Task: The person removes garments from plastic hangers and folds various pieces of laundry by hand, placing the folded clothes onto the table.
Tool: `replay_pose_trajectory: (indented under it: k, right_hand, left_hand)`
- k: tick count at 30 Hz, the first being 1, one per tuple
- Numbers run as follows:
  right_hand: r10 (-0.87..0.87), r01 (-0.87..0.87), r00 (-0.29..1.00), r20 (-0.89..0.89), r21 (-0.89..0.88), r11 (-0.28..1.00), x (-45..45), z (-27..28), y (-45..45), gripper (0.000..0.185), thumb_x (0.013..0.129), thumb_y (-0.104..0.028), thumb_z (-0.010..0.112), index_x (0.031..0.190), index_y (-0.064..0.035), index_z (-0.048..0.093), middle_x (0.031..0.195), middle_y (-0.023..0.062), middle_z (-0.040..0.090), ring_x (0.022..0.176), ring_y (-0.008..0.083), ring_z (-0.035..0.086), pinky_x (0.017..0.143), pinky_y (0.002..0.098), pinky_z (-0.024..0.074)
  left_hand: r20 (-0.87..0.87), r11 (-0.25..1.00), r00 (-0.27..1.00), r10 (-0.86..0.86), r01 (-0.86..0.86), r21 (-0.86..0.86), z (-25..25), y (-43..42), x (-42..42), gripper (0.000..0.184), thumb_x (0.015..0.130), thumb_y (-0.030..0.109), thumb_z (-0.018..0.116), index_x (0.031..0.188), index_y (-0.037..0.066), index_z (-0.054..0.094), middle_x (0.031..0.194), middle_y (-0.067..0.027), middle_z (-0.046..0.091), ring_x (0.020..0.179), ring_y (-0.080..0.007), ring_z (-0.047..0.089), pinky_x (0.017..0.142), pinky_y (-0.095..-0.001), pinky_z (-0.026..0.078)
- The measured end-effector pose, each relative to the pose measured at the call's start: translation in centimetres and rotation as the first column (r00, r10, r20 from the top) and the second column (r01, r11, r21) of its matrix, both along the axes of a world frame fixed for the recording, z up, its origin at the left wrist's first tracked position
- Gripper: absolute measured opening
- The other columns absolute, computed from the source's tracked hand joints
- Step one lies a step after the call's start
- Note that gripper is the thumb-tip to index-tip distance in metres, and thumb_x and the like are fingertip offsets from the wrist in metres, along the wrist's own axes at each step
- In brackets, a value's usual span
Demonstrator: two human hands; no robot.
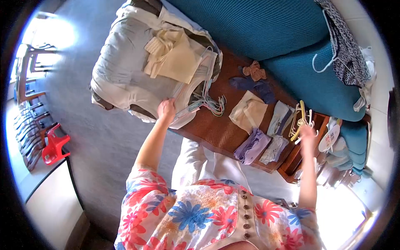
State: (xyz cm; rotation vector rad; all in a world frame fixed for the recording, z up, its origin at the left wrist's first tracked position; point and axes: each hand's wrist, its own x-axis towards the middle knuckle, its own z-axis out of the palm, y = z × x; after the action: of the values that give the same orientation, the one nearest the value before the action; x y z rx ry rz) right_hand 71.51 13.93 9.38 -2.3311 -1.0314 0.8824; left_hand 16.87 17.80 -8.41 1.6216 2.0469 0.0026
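My left hand (166,109) rests at the near edge of a padded seat covered in pale cloth (121,71), its fingers closed at the end of a light hanger; what they grip is too small to make out. Beside it lies a bunch of pastel hangers (206,102), partly over the seat's edge. Cream folded clothing (177,62) lies on the seat. At the right, my right hand (307,132) is beside yellow and white hangers (299,121); its fingers are blurred. Left of those hangers are a folded beige cloth (248,111) and a folded purple cloth (252,146).
A brown mat (204,131) bears dark blue cloth (260,89) and a brown scrunched cloth (254,71). Behind is a teal sofa (258,29) with a knitted garment (348,54). A wooden box (291,166) stands right; a red stool (55,143) is far left.
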Motion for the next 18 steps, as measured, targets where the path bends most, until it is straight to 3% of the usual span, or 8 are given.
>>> replay_pose_trajectory:
  k: [1, 4, 6, 7, 10, 13, 16, 18]
  right_hand:
    - [0.069, -0.075, 0.996, -0.054, -0.099, 0.992, -3.5, -1.9, -2.0, 0.019, 0.078, -0.005, 0.06, 0.097, -0.006, 0.063, 0.095, 0.0052, 0.063, 0.077, 0.0122, 0.058, 0.069, 0.0234, 0.0466]
    - [0.003, -0.114, 0.925, -0.381, -0.269, 0.956, -12.3, -6.4, -6.1, 0.016, 0.079, -0.004, 0.058, 0.095, -0.0061, 0.062, 0.086, 0.0028, 0.063, 0.07, 0.0082, 0.056, 0.056, 0.019, 0.0441]
    - [0.114, -0.28, 0.823, -0.557, -0.223, 0.934, -16.0, -9.3, -8.2, 0.016, 0.082, -0.006, 0.057, 0.098, -0.0044, 0.06, 0.083, 0.003, 0.063, 0.069, 0.0082, 0.058, 0.053, 0.0192, 0.0439]
    - [0.054, -0.275, 0.798, -0.6, -0.283, 0.919, -18.1, -9.6, -8.2, 0.018, 0.083, -0.009, 0.056, 0.1, -0.0036, 0.059, 0.083, 0.0033, 0.063, 0.07, 0.0081, 0.058, 0.053, 0.0196, 0.0442]
    - [-0.074, -0.3, 0.725, -0.685, -0.41, 0.862, -22.6, -10.8, -6.8, 0.029, 0.086, -0.018, 0.054, 0.112, -0.0042, 0.053, 0.091, 0.0049, 0.063, 0.074, 0.0091, 0.06, 0.053, 0.0203, 0.0443]
    - [-0.224, -0.282, 0.598, -0.769, -0.463, 0.84, -25.8, -11.9, -3.8, 0.043, 0.086, -0.029, 0.054, 0.121, -0.0062, 0.045, 0.106, 0.0073, 0.059, 0.084, 0.0116, 0.06, 0.058, 0.0236, 0.0455]
    - [-0.155, -0.294, 0.493, -0.856, -0.332, 0.896, -29.1, -13.6, -0.4, 0.058, 0.086, -0.042, 0.051, 0.13, -0.0092, 0.032, 0.118, 0.0081, 0.052, 0.103, 0.0167, 0.052, 0.071, 0.0293, 0.044]
    - [-0.164, -0.203, 0.411, -0.897, -0.265, 0.943, -31.1, -13.4, 2.6, 0.063, 0.085, -0.048, 0.049, 0.132, -0.0101, 0.029, 0.12, 0.0086, 0.051, 0.109, 0.0184, 0.049, 0.076, 0.0313, 0.0427]
  left_hand:
    - [-0.002, 0.996, 1.0, 0.01, -0.01, 0.084, -0.7, 0.7, 0.4, 0.029, 0.074, 0.017, 0.054, 0.102, 0.014, 0.059, 0.089, -0.0151, 0.058, 0.088, -0.032, 0.056, 0.076, -0.0404, 0.047]
    - [-0.095, 0.906, 0.995, 0.002, 0.039, 0.421, -4.5, 3.2, 0.9, 0.04, 0.076, 0.021, 0.056, 0.115, 0.018, 0.051, 0.086, -0.0165, 0.059, 0.083, -0.0339, 0.057, 0.073, -0.0409, 0.047]
    - [0.164, 0.977, 0.975, 0.148, -0.17, 0.128, -4.7, 5.1, 1.4, 0.047, 0.076, 0.023, 0.057, 0.121, 0.018, 0.046, 0.083, -0.0176, 0.06, 0.079, -0.0354, 0.058, 0.071, -0.0424, 0.047]
    - [0.273, 0.969, 0.931, 0.244, -0.242, -0.039, -4.2, 5.8, 1.9, 0.05, 0.076, 0.024, 0.058, 0.124, 0.018, 0.043, 0.081, -0.0181, 0.061, 0.077, -0.0361, 0.058, 0.069, -0.0431, 0.046]
    - [0.312, 0.961, 0.915, 0.257, -0.277, 0.022, 1.7, 6.5, 3.5, 0.048, 0.078, 0.023, 0.059, 0.123, 0.014, 0.046, 0.075, -0.0186, 0.061, 0.069, -0.037, 0.058, 0.066, -0.0434, 0.046]
    - [0.435, 0.98, 0.883, 0.178, -0.197, -0.001, 3.4, 5.6, 2.8, 0.04, 0.08, 0.021, 0.058, 0.118, 0.011, 0.051, 0.07, -0.016, 0.059, 0.061, -0.0271, 0.057, 0.063, -0.0348, 0.046]
    - [0.696, 0.941, 0.701, 0.154, -0.319, 0.113, 3.7, 3.9, 2.2, 0.032, 0.082, 0.017, 0.057, 0.114, 0.012, 0.057, 0.065, -0.0123, 0.054, 0.056, -0.0143, 0.05, 0.058, -0.0272, 0.043]
    - [0.796, 0.949, 0.567, 0.212, -0.313, -0.03, 6.8, 3.5, 2.3, 0.031, 0.084, 0.013, 0.056, 0.114, 0.006, 0.056, 0.065, -0.0016, 0.053, 0.059, -0.0061, 0.043, 0.056, -0.0213, 0.038]
